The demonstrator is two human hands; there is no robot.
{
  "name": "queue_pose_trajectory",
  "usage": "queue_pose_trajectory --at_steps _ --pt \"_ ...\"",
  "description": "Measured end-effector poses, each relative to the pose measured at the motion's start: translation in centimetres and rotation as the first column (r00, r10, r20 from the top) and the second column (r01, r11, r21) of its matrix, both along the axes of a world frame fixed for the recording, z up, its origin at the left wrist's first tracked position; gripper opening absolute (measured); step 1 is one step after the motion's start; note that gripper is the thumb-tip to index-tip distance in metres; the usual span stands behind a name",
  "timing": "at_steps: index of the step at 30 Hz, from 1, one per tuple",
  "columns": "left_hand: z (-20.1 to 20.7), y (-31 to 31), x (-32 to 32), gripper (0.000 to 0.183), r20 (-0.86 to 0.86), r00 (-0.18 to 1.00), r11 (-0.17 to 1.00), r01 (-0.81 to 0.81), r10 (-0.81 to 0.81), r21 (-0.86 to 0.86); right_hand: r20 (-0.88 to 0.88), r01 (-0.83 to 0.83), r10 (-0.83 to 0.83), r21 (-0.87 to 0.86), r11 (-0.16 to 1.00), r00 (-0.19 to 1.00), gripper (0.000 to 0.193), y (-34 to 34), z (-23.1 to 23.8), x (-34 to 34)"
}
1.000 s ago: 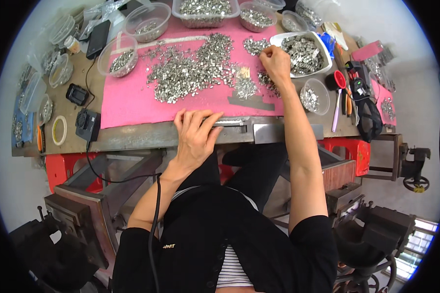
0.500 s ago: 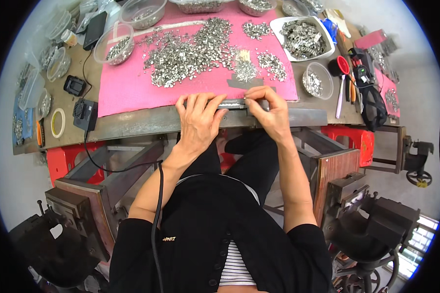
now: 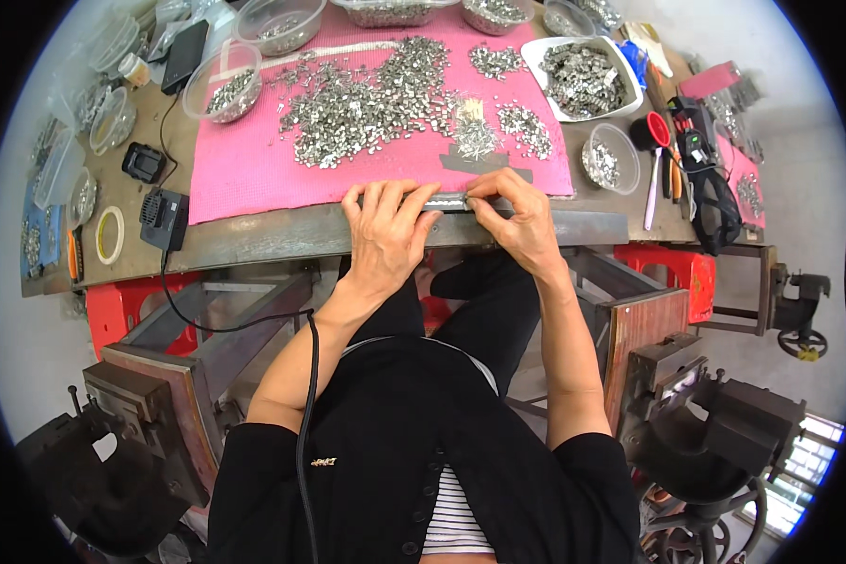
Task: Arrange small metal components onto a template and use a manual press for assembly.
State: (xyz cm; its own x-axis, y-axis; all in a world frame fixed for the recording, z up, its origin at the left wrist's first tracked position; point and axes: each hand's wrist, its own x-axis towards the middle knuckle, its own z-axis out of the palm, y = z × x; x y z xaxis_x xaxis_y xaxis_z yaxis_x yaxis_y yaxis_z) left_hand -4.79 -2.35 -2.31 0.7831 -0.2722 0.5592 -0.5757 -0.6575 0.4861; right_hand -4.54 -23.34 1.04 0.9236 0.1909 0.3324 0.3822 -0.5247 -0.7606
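Observation:
At the bench's front edge lies a narrow metal bar [image 3: 445, 201] with a row of bright marks or small pieces along it. My left hand [image 3: 383, 227] bends its fingers over the bar's left part, thumb toward the middle, and holds it. My right hand [image 3: 517, 221] pinches thumb and forefinger together at the bar's right end; what sits between the tips is too small to make out. Beyond the hands, a pink mat [image 3: 254, 183] carries a large heap of small metal pieces [image 3: 367, 108], a pile of thin pins [image 3: 475, 139] and a smaller pile of pieces [image 3: 524, 130].
A white tray [image 3: 530, 54] of metal parts stands back right, near a clear tub [image 3: 634, 160]. More clear tubs [image 3: 190, 103] line the back and left. A black charger [image 3: 164, 221] and tape roll [image 3: 110, 237] lie left. A cable [image 3: 312, 395] hangs over my left arm.
My right hand's fingertips have come down and slightly left, from just above the bar onto its right end. My left hand has barely moved.

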Motion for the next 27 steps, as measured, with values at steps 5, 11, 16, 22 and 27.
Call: queue_pose_trajectory --at_steps 5,11,16,22,27 --pt "0.0 0.0 0.1 0.037 0.004 1.0 1.0 -0.003 0.003 -0.005 0.038 -0.005 0.008 -0.065 0.998 0.999 0.012 0.3 0.5 0.0" --pt "0.8 0.1 -0.5 0.037 -0.054 0.999 1.0 0.001 0.0 0.008 0.133 -0.105 0.15 -0.294 0.95 0.98 0.014 -0.4 1.1 0.0" --pt "2.4 0.7 1.1 0.031 -0.103 0.995 0.996 -0.021 0.012 -0.085 0.299 -0.033 0.198 -0.478 0.878 0.933 0.015 0.3 1.2 -1.2" --pt "3.0 0.0 10.1 0.025 -0.033 0.99 0.987 -0.142 0.14 -0.076 0.195 0.015 0.026 -0.205 0.979 0.98 0.007 -0.1 2.4 5.7" --pt "1.7 -1.3 16.8 0.026 -0.068 0.985 0.984 -0.154 0.16 0.084 0.172 0.156 -0.126 -0.179 0.971 0.977 0.016 1.8 -0.8 14.7"
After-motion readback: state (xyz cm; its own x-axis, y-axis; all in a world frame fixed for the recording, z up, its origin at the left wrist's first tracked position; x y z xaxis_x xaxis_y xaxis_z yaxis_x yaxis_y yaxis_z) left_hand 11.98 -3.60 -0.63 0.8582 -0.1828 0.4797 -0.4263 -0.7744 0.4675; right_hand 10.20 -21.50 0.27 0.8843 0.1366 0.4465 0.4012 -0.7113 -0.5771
